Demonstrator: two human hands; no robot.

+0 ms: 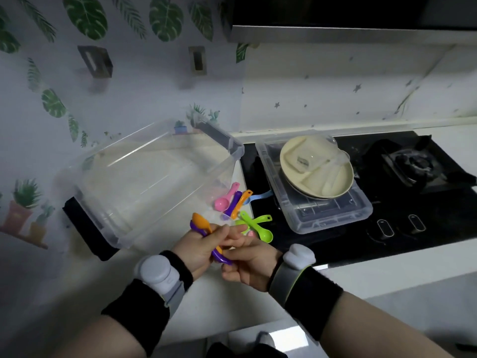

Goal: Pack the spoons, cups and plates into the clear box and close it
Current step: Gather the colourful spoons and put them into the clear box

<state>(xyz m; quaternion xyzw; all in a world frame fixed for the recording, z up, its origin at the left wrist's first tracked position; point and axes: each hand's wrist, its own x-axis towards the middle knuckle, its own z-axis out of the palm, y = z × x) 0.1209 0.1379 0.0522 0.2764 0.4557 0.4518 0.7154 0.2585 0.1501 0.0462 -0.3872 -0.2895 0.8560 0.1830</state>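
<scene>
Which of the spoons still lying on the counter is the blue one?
The blue spoon is the one farthest right, poking toward the clear lid. The pink, purple, orange and green ones lie left of it.

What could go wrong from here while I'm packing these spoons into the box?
Three risks, as far as this view shows:
1. Both hands, left and right, pinch the orange and purple spoons by their handles; one could slip out.
2. The loose spoons lie at the stove's edge, easy to knock around when reaching.
3. The plates and a clear cup sit stacked on the lid, so lifting the lid early could tip them.
</scene>
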